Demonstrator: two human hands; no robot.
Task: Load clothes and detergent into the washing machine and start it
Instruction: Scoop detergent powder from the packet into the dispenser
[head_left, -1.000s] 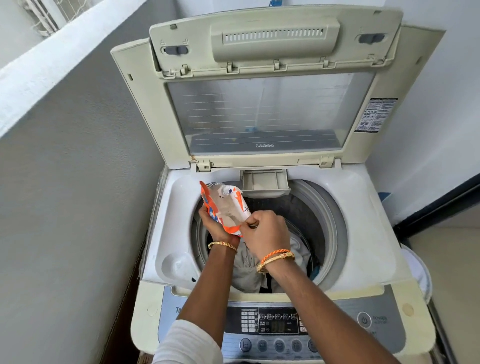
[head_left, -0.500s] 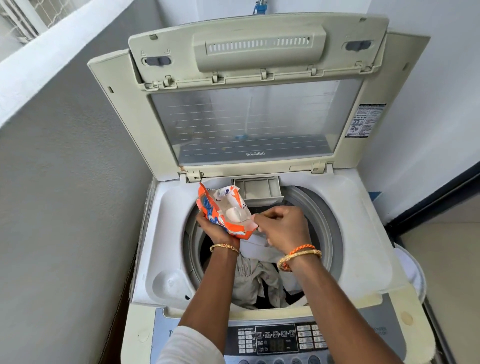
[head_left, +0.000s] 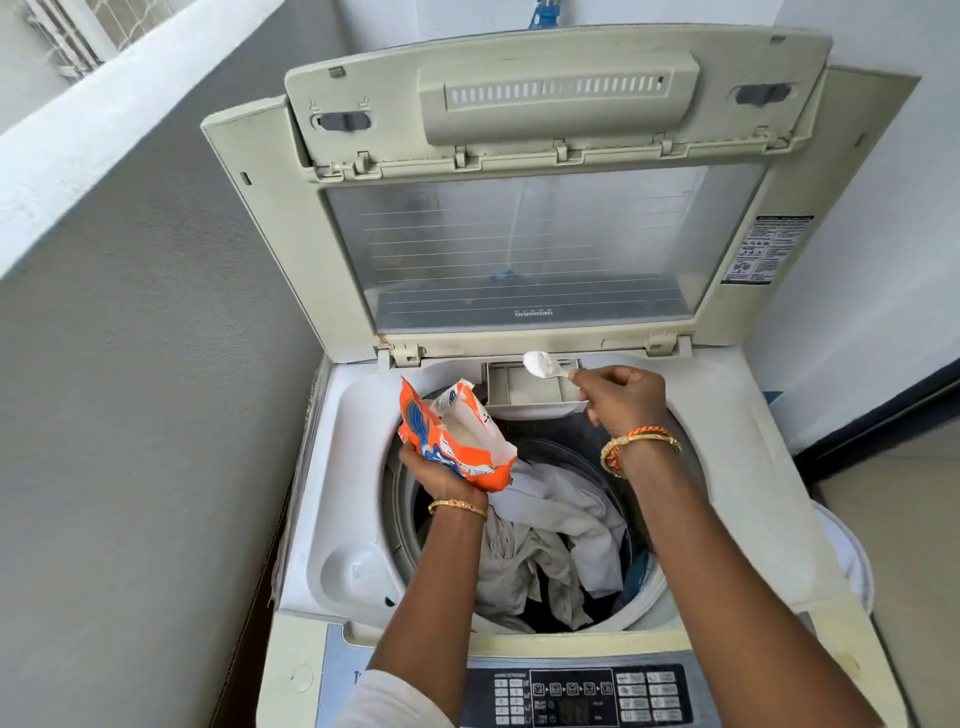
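Note:
A top-loading washing machine (head_left: 353, 467) stands with its lid (head_left: 519, 208) raised. White and grey clothes (head_left: 550, 540) lie in the drum. My left hand (head_left: 441, 475) grips an opened orange detergent packet (head_left: 452, 436) over the drum's left rim. My right hand (head_left: 621, 397) pinches a white spoon (head_left: 543, 364) heaped with white powder. The spoon's bowl hovers above the pulled-out detergent drawer (head_left: 524, 387) at the back of the opening.
The control panel (head_left: 587, 693) with buttons and a display runs along the machine's front edge. A grey wall (head_left: 130, 415) stands close on the left. A white round object (head_left: 847, 561) sits on the floor to the right of the machine.
My right hand has come out of the packet with a spoonful of powder and moved up and right to the drawer. The left hand has lowered the packet slightly.

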